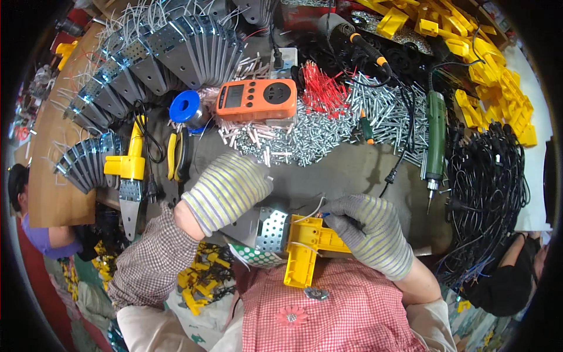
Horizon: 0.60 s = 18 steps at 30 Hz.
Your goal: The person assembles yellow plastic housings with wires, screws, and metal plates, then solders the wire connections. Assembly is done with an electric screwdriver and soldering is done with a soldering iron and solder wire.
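Both my hands wear grey-and-yellow striped gloves. My left hand (230, 189) hovers over the bench's near side, just short of the loose small parts; its fingers are curled under, and what they hold, if anything, is hidden. In front of me lies a yellow plastic handle shell (302, 258), open side up, joined to a perforated metal plate (272, 230) with a grey blade-shaped end. My right hand (370, 229) is closed at the shell's right side, pinching a thin wire with a blue bit at the fingertips. A pale wire (317, 206) rises beside it.
Behind are an orange meter (257, 101), a solder spool (186, 108), piled screws (319, 138) and red sleeves (324, 91). Metal plates (176, 53) stand at left, near pliers (176, 154) and a finished-looking yellow tool (130, 164). A green electric screwdriver (434, 135) and black cables (489, 182) lie right.
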Tool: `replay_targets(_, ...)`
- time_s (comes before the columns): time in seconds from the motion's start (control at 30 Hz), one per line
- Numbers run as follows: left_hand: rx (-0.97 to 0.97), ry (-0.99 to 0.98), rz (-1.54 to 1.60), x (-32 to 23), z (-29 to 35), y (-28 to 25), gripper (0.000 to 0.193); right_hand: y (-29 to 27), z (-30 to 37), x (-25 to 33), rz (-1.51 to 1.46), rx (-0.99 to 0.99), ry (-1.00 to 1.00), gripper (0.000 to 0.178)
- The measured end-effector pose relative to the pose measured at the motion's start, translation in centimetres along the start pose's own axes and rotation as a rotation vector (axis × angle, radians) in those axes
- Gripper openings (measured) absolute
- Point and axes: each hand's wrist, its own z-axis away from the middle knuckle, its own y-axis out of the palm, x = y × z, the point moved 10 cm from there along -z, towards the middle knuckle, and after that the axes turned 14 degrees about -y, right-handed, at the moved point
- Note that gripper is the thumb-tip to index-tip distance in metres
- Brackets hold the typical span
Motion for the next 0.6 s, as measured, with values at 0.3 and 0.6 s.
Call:
replay_targets(0.3,-0.223,-0.292,0.951,-1.9,1.1,-5.1,0.025,-1.4,0.8,0.0,-0.084,-0.184,0.043,0.019)
replay_targets(0.6,-0.299,-0.161,0.303,-8.1,-0.7,-8.5,0.020,-0.5,1.2,2.3,0.405,-0.130,-0.373,0.030)
